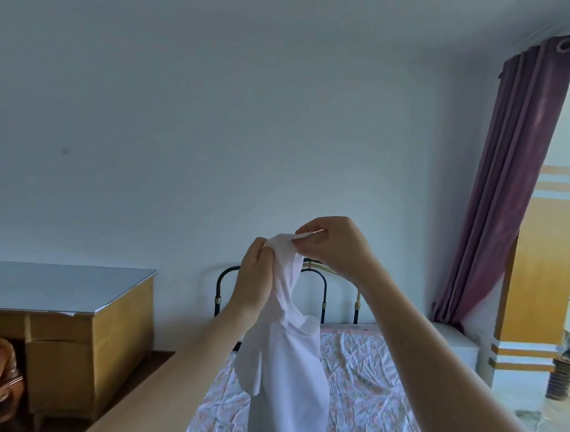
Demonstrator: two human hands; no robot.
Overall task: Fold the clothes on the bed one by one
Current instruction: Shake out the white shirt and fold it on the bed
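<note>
A thin white sleeveless cotton top hangs in the air above the bed with the pink patterned quilted cover, well clear of the cover as far as the view shows, though its hem runs off the bottom edge. Both hands hold it at the very top. The left hand grips one bunched strap with curled fingers; the right hand, just beside it and slightly higher, pinches the other strap between thumb and fingertips. The garment's long axis runs straight down from the fingers toward the bed, so both hands sit at the same end, equally near. I judge the next step is drawing the straps apart to spread the shoulders before laying it flat on the bed.
</note>
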